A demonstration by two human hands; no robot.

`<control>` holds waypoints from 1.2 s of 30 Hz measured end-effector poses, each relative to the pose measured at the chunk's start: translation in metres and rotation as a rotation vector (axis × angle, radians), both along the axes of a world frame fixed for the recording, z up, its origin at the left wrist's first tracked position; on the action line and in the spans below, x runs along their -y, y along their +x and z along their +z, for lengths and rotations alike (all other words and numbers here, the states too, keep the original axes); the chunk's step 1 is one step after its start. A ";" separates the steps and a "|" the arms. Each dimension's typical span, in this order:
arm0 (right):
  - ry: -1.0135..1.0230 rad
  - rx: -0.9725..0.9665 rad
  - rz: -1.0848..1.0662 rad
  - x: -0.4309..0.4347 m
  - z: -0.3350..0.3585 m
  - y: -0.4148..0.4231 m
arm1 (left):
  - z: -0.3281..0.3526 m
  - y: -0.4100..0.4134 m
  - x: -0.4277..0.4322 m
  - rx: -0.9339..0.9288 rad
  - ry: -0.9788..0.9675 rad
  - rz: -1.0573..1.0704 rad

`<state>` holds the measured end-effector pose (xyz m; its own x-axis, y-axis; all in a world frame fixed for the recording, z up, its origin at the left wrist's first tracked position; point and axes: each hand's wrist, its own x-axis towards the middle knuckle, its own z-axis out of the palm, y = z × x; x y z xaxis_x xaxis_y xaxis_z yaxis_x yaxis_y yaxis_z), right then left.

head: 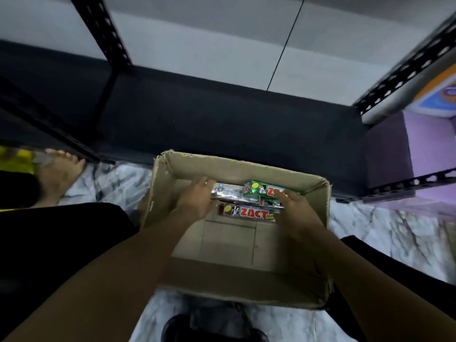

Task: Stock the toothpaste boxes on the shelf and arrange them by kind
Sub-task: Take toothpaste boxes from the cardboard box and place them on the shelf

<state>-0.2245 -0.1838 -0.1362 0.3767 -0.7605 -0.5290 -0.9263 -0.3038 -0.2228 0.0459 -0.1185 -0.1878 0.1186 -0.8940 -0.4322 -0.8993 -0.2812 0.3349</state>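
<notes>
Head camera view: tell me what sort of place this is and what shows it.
Probably a small shop or its stockroom. Black slotted-steel shelving stands ahead, and a cardboard box on the marble-patterned floor holds several branded toothpaste boxes, which look like retail stock rather than household supplies.

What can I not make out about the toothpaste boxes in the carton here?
Head view:
- Green ZACT box, black ZACT box: right ends hidden by right hand.
- Silver box: print blurred by glare; left end under left hand.
- How many lie underneath: hidden by the top ones.
- Whether either hand grips: unclear.
</notes>
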 end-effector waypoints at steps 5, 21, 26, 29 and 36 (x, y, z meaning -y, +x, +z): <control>0.025 0.032 -0.017 0.011 -0.016 -0.006 | -0.029 -0.007 0.012 -0.123 0.035 0.129; 0.020 0.030 -0.058 0.026 -0.049 -0.016 | -0.038 -0.004 -0.029 -0.573 0.101 0.505; -0.107 0.026 -0.110 0.018 -0.051 -0.007 | -0.015 0.005 -0.034 -0.799 0.154 0.665; -0.131 0.027 -0.120 0.014 -0.054 -0.005 | -0.013 0.012 -0.040 -0.882 0.198 0.726; -0.053 -0.050 -0.075 0.001 -0.064 -0.009 | -0.007 0.017 -0.054 -1.043 0.231 0.870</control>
